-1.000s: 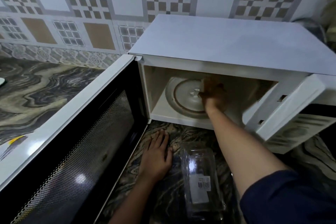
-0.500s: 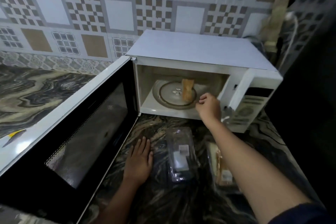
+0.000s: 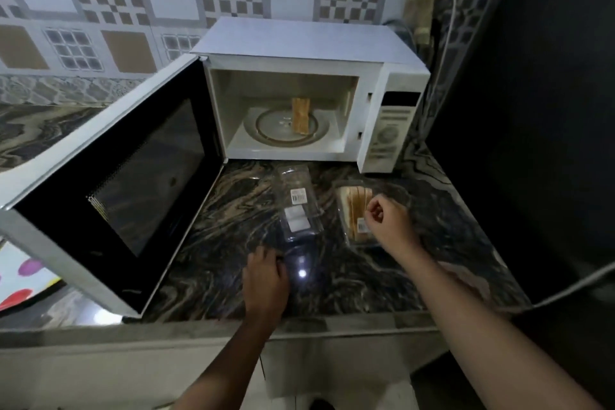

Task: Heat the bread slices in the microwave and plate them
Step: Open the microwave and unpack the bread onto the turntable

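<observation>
Head view: I see the dark marbled stone counter [image 3: 399,280] carrying the white box-shaped microwave [image 3: 309,43], its black-windowed door [image 3: 109,176] swung wide to the left. A round glass turntable [image 3: 269,128] sits inside. In front lie a clear plastic box with white labels [image 3: 299,206] and, just right of it, a clear pack of sliced bread [image 3: 351,201]. The left hand [image 3: 266,280] rests palm-down at the box's near end, fingers loosely together. The right hand [image 3: 387,220] hovers over the pack, fingers curled in, gripping nothing. The tan bread slices [image 3: 301,115] stand on edge on the turntable.
</observation>
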A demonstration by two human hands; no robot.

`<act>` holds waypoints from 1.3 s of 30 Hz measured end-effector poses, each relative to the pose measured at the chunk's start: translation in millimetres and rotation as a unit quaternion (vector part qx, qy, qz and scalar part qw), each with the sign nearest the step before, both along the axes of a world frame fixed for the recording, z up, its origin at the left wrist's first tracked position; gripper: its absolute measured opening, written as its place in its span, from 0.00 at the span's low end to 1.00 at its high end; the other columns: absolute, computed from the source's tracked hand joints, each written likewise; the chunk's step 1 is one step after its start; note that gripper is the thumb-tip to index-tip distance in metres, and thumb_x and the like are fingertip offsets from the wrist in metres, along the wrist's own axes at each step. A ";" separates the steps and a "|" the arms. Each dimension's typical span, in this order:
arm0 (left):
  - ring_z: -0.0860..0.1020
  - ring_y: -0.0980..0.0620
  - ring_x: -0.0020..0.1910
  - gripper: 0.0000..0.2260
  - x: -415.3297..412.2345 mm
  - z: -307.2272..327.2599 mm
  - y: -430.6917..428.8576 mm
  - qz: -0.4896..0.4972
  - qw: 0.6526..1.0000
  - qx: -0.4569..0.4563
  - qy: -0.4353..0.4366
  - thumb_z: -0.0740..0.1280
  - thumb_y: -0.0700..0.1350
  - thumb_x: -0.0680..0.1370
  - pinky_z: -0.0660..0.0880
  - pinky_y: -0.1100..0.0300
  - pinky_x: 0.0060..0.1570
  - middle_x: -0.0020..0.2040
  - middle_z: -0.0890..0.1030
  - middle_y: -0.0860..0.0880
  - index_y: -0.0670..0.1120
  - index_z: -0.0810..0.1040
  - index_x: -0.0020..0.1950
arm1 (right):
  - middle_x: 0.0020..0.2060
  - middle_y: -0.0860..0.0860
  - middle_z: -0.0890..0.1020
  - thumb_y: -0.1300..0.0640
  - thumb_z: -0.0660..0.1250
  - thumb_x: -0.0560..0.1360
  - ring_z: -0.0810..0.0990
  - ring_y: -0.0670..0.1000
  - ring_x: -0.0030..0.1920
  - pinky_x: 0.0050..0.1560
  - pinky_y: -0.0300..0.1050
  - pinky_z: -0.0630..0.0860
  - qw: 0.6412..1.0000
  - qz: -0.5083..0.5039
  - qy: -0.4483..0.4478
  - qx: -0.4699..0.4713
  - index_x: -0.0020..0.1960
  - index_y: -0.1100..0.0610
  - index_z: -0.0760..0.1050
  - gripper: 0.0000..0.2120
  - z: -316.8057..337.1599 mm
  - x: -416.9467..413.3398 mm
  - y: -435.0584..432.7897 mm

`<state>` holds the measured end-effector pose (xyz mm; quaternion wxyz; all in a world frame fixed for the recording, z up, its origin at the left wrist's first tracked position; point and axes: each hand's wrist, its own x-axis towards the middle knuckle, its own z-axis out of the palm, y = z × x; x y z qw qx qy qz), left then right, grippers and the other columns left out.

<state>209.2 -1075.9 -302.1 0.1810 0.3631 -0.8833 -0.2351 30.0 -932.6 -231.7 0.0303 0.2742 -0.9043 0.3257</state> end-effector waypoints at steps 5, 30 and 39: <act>0.74 0.47 0.46 0.06 -11.7 0.7 44.9 -0.067 0.981 0.127 0.128 0.62 0.38 0.78 0.70 0.55 0.46 0.46 0.77 0.44 0.40 0.78 0.48 | 0.48 0.48 0.79 0.48 0.66 0.72 0.74 0.51 0.53 0.55 0.47 0.69 0.978 0.093 0.003 0.187 0.48 0.51 0.76 0.08 -11.3 3.8 26.9; 0.81 0.49 0.51 0.17 -87.0 10.8 74.8 -0.035 0.901 0.389 0.190 0.69 0.36 0.74 0.78 0.63 0.51 0.51 0.82 0.42 0.36 0.74 0.62 | 0.40 0.48 0.80 0.58 0.70 0.72 0.78 0.48 0.46 0.47 0.41 0.73 0.943 0.167 -0.199 0.210 0.44 0.56 0.83 0.03 5.0 -29.7 5.9; 0.79 0.48 0.51 0.14 -91.7 22.7 76.6 0.028 0.862 0.461 0.206 0.67 0.33 0.74 0.76 0.69 0.42 0.51 0.80 0.40 0.35 0.75 0.59 | 0.41 0.47 0.81 0.58 0.70 0.72 0.77 0.45 0.43 0.43 0.37 0.70 0.947 0.209 -0.159 0.186 0.48 0.56 0.83 0.06 53.9 -40.9 0.2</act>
